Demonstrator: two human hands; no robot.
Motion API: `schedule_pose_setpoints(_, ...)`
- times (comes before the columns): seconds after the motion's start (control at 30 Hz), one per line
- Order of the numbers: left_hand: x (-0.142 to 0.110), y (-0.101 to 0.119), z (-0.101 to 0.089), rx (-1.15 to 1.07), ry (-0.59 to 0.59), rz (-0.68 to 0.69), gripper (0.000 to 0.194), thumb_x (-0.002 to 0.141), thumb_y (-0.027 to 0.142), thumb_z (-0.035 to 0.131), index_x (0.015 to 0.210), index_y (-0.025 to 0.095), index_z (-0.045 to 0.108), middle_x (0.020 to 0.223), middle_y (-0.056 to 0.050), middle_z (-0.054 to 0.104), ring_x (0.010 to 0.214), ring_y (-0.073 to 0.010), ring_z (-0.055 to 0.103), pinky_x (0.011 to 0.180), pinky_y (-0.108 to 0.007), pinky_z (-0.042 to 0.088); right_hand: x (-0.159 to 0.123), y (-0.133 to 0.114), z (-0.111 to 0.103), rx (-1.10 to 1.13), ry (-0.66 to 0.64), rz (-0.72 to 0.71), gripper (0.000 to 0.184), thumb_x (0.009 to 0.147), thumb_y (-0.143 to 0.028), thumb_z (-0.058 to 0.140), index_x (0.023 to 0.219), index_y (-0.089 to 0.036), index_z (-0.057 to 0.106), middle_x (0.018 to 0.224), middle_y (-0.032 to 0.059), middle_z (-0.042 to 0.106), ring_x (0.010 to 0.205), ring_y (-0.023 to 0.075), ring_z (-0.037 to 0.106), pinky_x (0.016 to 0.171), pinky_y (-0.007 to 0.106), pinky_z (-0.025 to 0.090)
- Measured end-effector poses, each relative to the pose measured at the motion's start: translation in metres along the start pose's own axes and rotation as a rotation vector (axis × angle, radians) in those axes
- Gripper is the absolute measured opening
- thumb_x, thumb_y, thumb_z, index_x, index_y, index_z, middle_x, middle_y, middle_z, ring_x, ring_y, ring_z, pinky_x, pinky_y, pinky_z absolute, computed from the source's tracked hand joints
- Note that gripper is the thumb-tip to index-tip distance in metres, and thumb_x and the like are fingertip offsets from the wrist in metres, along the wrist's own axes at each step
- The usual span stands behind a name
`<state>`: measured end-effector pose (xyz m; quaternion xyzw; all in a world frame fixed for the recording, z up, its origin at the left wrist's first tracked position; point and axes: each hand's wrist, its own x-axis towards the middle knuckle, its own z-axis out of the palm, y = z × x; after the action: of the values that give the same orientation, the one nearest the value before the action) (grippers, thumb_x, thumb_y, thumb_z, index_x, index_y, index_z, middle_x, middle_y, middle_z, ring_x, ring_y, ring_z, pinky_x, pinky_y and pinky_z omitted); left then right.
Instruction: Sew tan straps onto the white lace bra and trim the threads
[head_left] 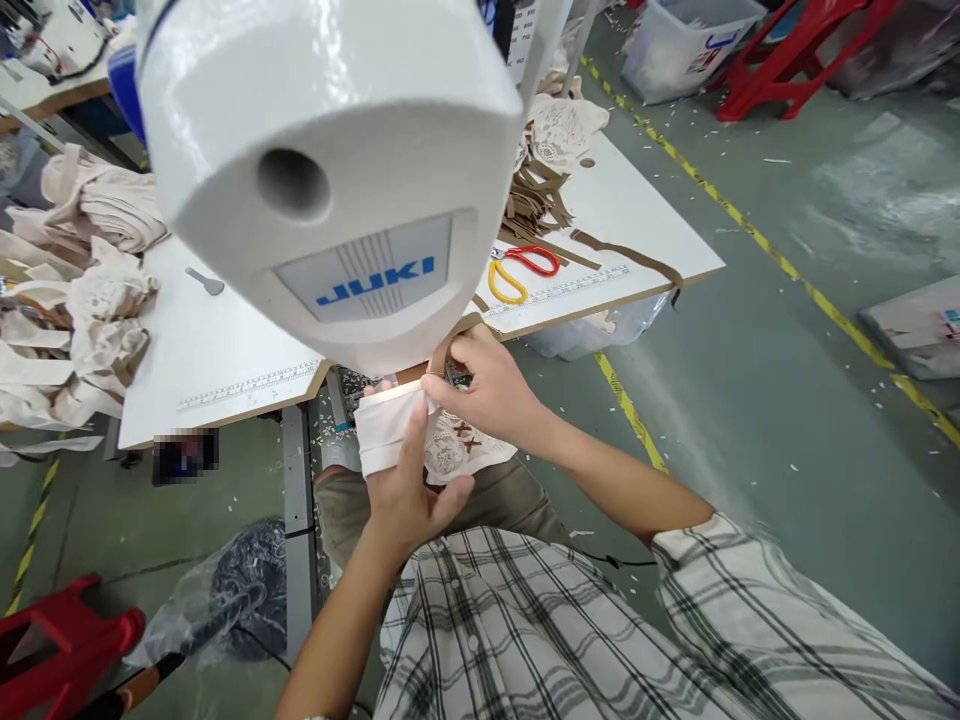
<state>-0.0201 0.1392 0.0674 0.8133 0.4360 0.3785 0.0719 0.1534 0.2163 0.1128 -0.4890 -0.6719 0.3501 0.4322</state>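
Garment workshop: Juki sewing machine (330,170), fabric piles (82,300), scissors (521,270) on worktable (217,350).

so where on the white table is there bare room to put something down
Bare patches: the white table between the pale fabric pile and the sewing machine head, and the far corner beyond the scissors. Crowded: under the machine head, where left hand and right hand hold white fabric.
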Motion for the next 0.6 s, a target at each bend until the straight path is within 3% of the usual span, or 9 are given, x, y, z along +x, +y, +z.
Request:
schedule_pose_setpoints(0.13, 0.006, -0.004, 0.0, 0.155, -0.074, -0.014, 0.077, 0.091, 0.048, 0.063, 0.157, 0.019, 0.036, 0.16, -0.018, 0.041, 0.156, -0.0399, 0.015, 0.124, -0.061, 0.025, 0.007, 0.021, 0.011, 0.265, -0.013, 0.159, 0.017, 0.078, -0.028, 0.064, 0.087, -0.021, 0.053, 0.09, 0.001, 0.05, 0.077, 0.0148, 0.046, 0.07, 0.027, 0.043)
schedule_pose_setpoints(0.27, 0.008, -0.001, -0.005, 0.218, -0.153, -0.045, 0.073, 0.092, 0.037, 0.066, 0.157, 0.021, 0.035, 0.14, -0.014, 0.064, 0.143, -0.034, 0.048, 0.117, -0.047, 0.043, 0.012, 0.033, 0.013, 0.55, -0.105, 0.269, 0.019, 0.083, -0.029, 0.059, 0.1, -0.022, 0.055, 0.092, 0.0004, 0.057, 0.082, 0.0155, 0.053, 0.076, 0.029, 0.047)
schedule_pose_setpoints(0.4, 0.012, 0.003, -0.008, 0.261, -0.179, -0.037, 0.074, 0.093, 0.032, 0.066, 0.158, 0.022, 0.034, 0.138, -0.012, 0.066, 0.134, -0.0336, 0.058, 0.114, -0.047, 0.047, 0.018, 0.034, 0.006, 0.535, -0.157, 0.262, 0.018, 0.08, -0.026, 0.062, 0.096, -0.021, 0.057, 0.092, 0.0006, 0.062, 0.085, 0.0161, 0.056, 0.079, 0.029, 0.048)
schedule_pose_setpoints(0.5, 0.012, 0.004, -0.009, 0.292, -0.186, -0.044, 0.075, 0.092, 0.032, 0.066, 0.159, 0.023, 0.033, 0.131, -0.012, 0.07, 0.126, -0.0333, 0.064, 0.105, -0.043, 0.053, 0.023, 0.036, 0.002, 0.543, -0.195, 0.281, 0.012, 0.083, -0.03, 0.059, 0.089, -0.02, 0.057, 0.084, -0.0003, 0.061, 0.077, 0.0146, 0.055, 0.072, 0.028, 0.048)
schedule_pose_setpoints(0.6, 0.011, 0.004, -0.009, 0.292, -0.201, -0.091, 0.074, 0.092, 0.033, 0.066, 0.159, 0.025, 0.034, 0.128, -0.013, 0.072, 0.117, -0.0331, 0.069, 0.095, -0.041, 0.058, 0.027, 0.038, -0.001, 0.388, -0.198, 0.215, 0.016, 0.089, -0.036, 0.054, 0.086, -0.02, 0.058, 0.081, 0.0006, 0.061, 0.076, 0.0152, 0.057, 0.071, 0.029, 0.05)
